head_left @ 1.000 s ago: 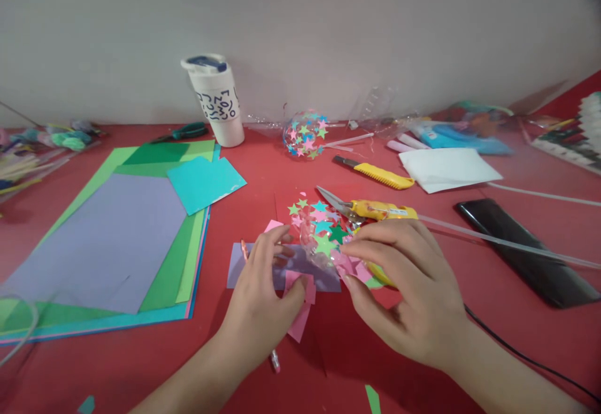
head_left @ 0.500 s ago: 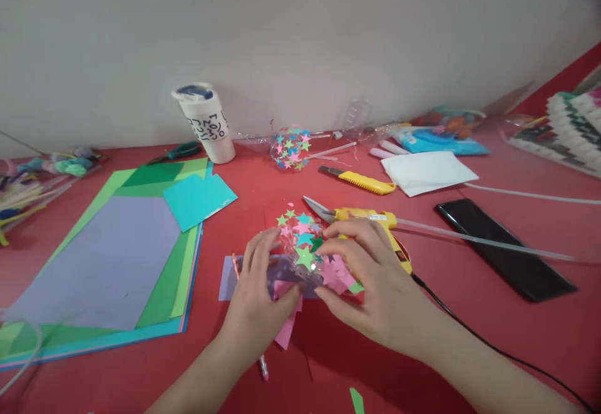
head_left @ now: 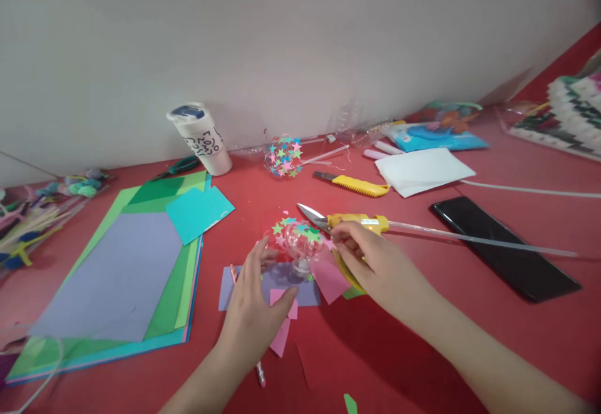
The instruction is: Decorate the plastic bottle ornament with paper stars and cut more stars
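Observation:
A clear plastic ball [head_left: 300, 245] covered with coloured paper stars stands neck-down over a purple paper strip [head_left: 235, 301]. My left hand [head_left: 256, 307] is open at the ball's left side, thumb and fingers spread; contact is unclear. My right hand [head_left: 370, 257] is curled at the right, over the yellow glue gun [head_left: 359, 220] and beside the scissors' blades [head_left: 312, 217]. A yellow curved handle [head_left: 348, 273] shows below its fingers. What the right fingers grip, if anything, is hidden. Pink paper pieces [head_left: 330, 279] lie near the ball.
A second starred ball [head_left: 284, 156], a tumbler [head_left: 201, 138] and a yellow utility knife [head_left: 359, 185] stand or lie behind. Stacked coloured paper [head_left: 107, 270] is at left. At right are a phone [head_left: 502, 248], a glue stick [head_left: 479, 240] and white paper [head_left: 425, 171].
My right hand has left the ball and moved up beside the glue gun and scissors, its fingers curling. The ball now sits lower with its neck down. My left hand stays beside it. The view shifted slightly.

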### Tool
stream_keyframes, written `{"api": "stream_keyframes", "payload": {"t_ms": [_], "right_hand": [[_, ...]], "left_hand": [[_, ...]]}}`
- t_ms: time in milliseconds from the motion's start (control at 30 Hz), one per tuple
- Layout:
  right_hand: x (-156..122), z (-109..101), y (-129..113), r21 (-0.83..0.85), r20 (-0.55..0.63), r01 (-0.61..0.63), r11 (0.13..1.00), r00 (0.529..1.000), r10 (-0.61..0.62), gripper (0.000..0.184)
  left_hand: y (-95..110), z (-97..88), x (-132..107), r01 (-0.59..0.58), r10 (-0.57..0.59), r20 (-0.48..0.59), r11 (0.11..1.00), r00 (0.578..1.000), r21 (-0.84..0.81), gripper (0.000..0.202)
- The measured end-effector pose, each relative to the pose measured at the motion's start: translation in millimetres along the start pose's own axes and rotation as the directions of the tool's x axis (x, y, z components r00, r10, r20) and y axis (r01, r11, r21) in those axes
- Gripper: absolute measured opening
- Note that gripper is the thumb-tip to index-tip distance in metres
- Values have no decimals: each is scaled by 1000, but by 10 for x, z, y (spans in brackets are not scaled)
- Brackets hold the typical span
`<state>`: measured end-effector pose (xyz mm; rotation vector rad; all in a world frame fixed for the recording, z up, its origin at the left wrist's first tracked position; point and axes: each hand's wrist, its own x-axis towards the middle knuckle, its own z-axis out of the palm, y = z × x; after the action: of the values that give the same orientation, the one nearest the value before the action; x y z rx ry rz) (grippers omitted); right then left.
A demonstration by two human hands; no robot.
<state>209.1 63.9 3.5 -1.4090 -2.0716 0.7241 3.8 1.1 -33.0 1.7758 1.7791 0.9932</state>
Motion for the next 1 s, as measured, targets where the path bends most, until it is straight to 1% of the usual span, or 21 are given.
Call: {"api": "stream_keyframes", "payload": {"t_ms": [67, 167, 267, 400, 533, 600, 633, 700, 767, 833, 900, 1000], "right_hand": [[-8, 12, -16, 23, 13, -4, 1000, 1000, 3, 12], [-44, 3, -71, 61, 26, -1, 998, 1000, 0, 13], [-85, 1, -129, 101, 53, 20, 995, 998, -25, 13], [-153, 54, -197, 160, 94, 84, 984, 991, -100, 16], [-231, 81, -249, 235, 106, 203, 951, 967, -233, 20], [-248, 59, -258, 254, 77, 265, 930, 953, -293, 21], [-247, 44, -254, 250, 51, 279, 927, 952, -301, 21], [-226, 24, -231, 227, 4, 258, 939, 964, -266, 19], [-190, 33, -191, 210, -28, 201, 957, 979, -200, 17], [-156, 70, -150, 207, -36, 167, 964, 986, -163, 18], [-133, 118, -119, 213, -31, 157, 964, 988, -154, 20], [-120, 153, -102, 196, -50, 182, 964, 983, -176, 22]], "left_hand": [[23, 8, 18, 25, -26, -3, 999, 1000, -30, 56], [86, 6, 46, 94, -94, 10, 994, 996, -56, 43], [168, -4, 80, 165, -164, 30, 986, 986, -21, 38], [240, -7, 129, 213, -215, 26, 976, 976, 49, 37], [207, -8, 158, 260, -260, 13, 965, 966, -18, 36], [135, -4, 158, 271, -272, 8, 958, 962, -92, 40], [90, -3, 154, 271, -273, 7, 953, 962, -139, 43], [4, -4, 146, 270, -274, 20, 927, 961, -259, 46], [-53, -19, 140, 281, -277, 60, 903, 959, -325, 50], [-69, -45, 140, 290, -267, 115, 893, 957, -343, 53], [-60, -70, 144, 282, -245, 149, 898, 958, -337, 54], [-44, -83, 148, 260, -226, 138, 905, 964, -337, 52]]}}
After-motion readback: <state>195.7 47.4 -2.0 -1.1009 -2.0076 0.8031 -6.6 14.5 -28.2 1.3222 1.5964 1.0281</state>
